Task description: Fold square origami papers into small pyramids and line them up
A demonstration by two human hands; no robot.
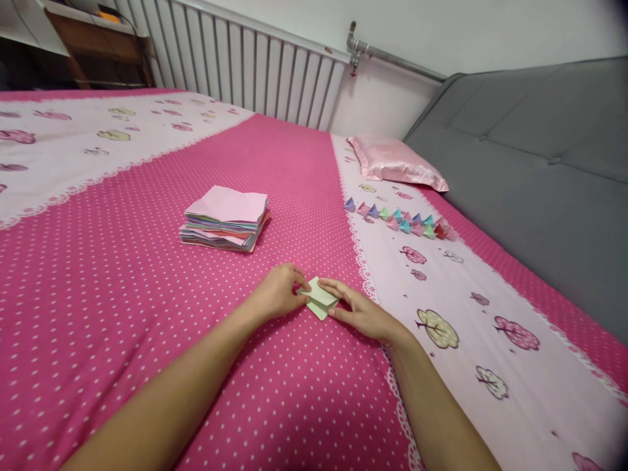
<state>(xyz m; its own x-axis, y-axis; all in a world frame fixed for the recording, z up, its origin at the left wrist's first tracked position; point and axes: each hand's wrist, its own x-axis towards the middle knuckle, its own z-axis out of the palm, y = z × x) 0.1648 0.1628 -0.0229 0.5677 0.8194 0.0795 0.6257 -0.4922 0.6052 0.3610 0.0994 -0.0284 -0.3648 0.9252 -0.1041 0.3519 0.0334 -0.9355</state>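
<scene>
A small pale green folded paper lies on the pink dotted bedsheet. My left hand pinches its left edge with curled fingers. My right hand presses on its right side, fingers stretched along the fold. A stack of coloured square papers, pink sheet on top, sits just beyond my hands. A row of several small folded paper shapes in pink, blue, green and red lies further right on the pale strip of the sheet.
A pink satin pillow lies at the bed's far right. A grey padded headboard runs along the right. A white radiator stands behind the bed, with a wooden piece of furniture at far left.
</scene>
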